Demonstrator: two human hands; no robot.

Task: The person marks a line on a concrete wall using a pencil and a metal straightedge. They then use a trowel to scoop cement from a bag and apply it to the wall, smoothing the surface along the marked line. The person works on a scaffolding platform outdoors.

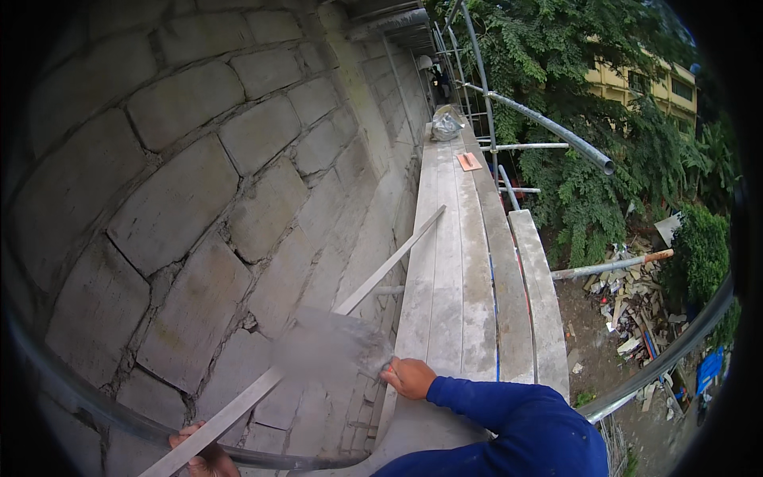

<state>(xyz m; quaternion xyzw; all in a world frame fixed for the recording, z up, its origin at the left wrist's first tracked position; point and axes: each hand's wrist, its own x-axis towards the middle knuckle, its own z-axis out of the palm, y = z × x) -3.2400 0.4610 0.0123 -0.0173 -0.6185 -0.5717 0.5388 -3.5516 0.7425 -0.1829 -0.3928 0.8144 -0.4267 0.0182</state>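
Note:
My left hand (pixel 208 455) is at the lower left, closed around the near end of a long, pale straightedge (pixel 381 278). The straightedge slants up and away in front of the block wall (pixel 191 191), its far end over the planks. My right hand (pixel 411 378) is closed at the right edge of a grey, sheet-like thing (pixel 369 343). Much of that thing is smeared, so I cannot tell its kind. It covers the middle stretch of the straightedge. My right arm wears a blue sleeve.
Grey scaffold planks (pixel 449 278) run away along the wall. On them lie an orange plastering float (pixel 469 161) and a clear plastic bag (pixel 447 123). A person (pixel 435 79) is far along the walkway. Scaffold pipes (pixel 556 131) jut out rightward above debris (pixel 636 310) far below.

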